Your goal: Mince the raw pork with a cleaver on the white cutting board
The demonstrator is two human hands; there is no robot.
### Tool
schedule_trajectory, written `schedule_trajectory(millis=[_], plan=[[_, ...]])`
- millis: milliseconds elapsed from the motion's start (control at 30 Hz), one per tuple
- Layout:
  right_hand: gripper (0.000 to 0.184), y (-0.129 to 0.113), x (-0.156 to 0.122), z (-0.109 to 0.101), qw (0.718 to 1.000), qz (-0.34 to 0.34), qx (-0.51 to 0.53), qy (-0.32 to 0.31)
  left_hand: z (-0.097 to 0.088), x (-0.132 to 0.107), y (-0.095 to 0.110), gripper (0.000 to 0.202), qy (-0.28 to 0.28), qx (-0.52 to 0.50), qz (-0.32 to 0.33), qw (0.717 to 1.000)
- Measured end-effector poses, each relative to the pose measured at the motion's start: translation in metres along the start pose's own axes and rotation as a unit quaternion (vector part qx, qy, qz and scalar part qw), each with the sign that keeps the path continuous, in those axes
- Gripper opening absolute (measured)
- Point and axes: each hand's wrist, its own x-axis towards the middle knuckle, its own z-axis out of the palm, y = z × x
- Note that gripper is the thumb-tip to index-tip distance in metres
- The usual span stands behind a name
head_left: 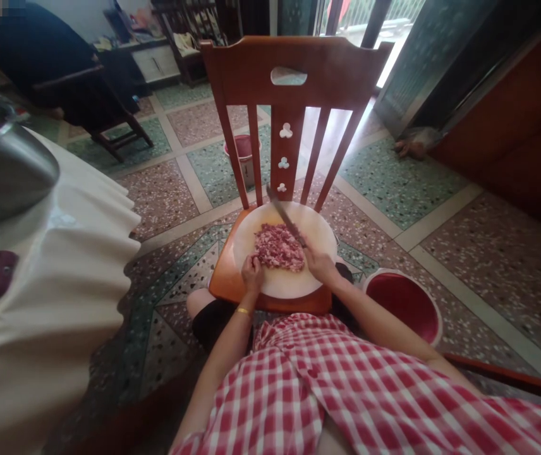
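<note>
A round white cutting board [280, 287] lies on the wooden chair seat before me. Chopped raw meat [277, 248] forms a flat heap on its middle. My right hand [319, 263] is closed round the handle of a kitchen knife [285, 216]. The blade slants up and left over the far right part of the meat, its tip past the board's far edge. At the meat's near left edge rests my left hand [252, 275], fingers curled in; whether anything is inside them is hidden.
The chair's tall back [299, 69] rises behind the board. A red basin [403, 306] stands right of the chair, a bucket [244, 151] behind it. At left, a metal pot [9, 164] sits on a cloth-covered table [76, 278]. A person [47, 57] sits far left.
</note>
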Motion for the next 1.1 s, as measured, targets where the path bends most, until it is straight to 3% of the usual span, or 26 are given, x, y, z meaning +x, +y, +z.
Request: schedule_trajectory(millis=[100, 267, 333, 500, 700, 900, 967, 1100], plan=[[0.047, 0.012, 0.002, 0.008, 0.997, 0.048, -0.021, -0.061, -0.001, 0.001, 0.000, 0.023, -0.006, 0.004, -0.004, 1.000], [0.050, -0.005, 0.005, -0.016, 0.997, -0.055, 0.033, 0.049, 0.000, 0.001, 0.001, 0.022, -0.009, 0.011, 0.004, 1.000], [0.052, -0.003, 0.007, -0.013, 0.996, -0.052, 0.033, 0.070, 0.000, 0.001, 0.001, 0.022, -0.006, 0.011, 0.002, 1.000], [0.047, 0.023, 0.006, 0.009, 0.996, 0.067, -0.025, -0.060, -0.001, 0.001, 0.001, 0.023, -0.008, 0.011, 0.002, 1.000], [0.049, 0.009, -0.003, -0.009, 0.998, -0.043, 0.028, 0.034, 0.000, 0.001, 0.001, 0.022, -0.010, 0.009, 0.002, 1.000], [0.045, 0.026, -0.010, -0.001, 0.996, 0.062, -0.014, -0.061, -0.001, 0.001, 0.002, 0.023, -0.012, 0.013, 0.002, 1.000], [0.045, 0.021, -0.009, -0.010, 0.999, 0.035, 0.001, -0.040, -0.001, 0.001, 0.001, 0.023, -0.016, 0.016, 0.003, 1.000], [0.050, 0.004, -0.006, -0.019, 0.996, -0.051, 0.040, 0.060, 0.000, 0.001, 0.001, 0.023, -0.016, 0.023, 0.008, 1.000]])
